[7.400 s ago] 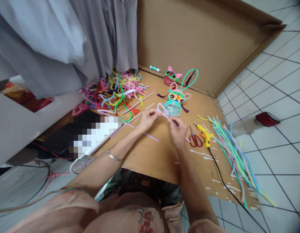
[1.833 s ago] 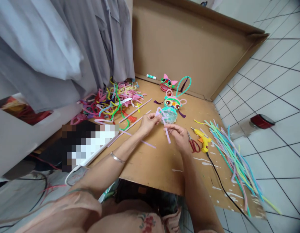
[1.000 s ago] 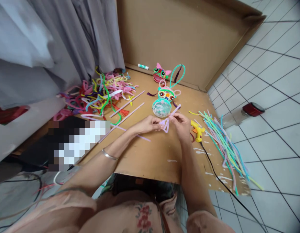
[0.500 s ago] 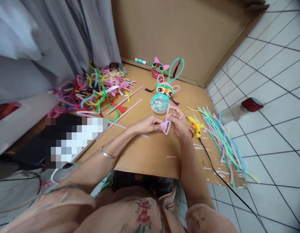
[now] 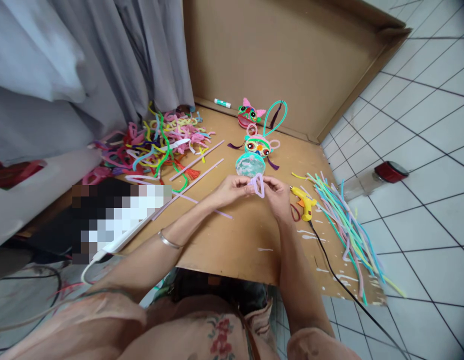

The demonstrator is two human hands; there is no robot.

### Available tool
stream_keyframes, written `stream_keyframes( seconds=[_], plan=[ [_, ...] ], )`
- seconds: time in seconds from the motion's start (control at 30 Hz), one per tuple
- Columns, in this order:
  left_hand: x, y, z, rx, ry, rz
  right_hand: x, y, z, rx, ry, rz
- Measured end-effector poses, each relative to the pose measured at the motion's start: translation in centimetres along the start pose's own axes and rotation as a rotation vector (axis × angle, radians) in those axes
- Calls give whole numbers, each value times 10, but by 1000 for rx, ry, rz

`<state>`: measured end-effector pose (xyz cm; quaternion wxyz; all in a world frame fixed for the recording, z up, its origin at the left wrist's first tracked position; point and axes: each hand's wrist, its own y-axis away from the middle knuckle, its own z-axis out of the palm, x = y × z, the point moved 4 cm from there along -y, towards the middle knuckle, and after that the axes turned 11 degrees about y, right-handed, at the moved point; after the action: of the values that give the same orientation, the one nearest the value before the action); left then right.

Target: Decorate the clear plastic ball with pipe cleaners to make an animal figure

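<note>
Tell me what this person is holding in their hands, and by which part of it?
A lilac pipe cleaner bent into a small loop. The left hand pinches its left side, the right hand its right side.

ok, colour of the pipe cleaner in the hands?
Pale lilac. The pipe cleaner shows best in the head view.
</note>
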<state>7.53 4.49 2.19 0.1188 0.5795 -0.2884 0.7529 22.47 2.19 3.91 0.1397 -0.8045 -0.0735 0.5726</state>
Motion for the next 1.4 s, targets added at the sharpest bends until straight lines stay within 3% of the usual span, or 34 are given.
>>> stream_keyframes(
  seconds=[0.13, 0.27, 0.53, 0.67, 0.93, 1.4],
  plan=[
    [0, -2, -4, 84, 25, 21, -8, 2, -3, 131, 165, -157],
    [-2, -2, -3, 158, 95, 24, -6, 4, 5, 0, 72, -88],
    [-6, -3, -3, 316, 244, 38, -15, 10, 17, -100, -14, -80],
    [-8, -2, -2, 345, 251, 31, -13, 10, 23, -38, -45, -31],
    [-12, -1, 3, 277, 260, 7, -1, 5, 22, 26, -111, 17],
    [0, 5, -1, 255, -121, 55, -2, 5, 18, 57, -159, 73]
  ],
)
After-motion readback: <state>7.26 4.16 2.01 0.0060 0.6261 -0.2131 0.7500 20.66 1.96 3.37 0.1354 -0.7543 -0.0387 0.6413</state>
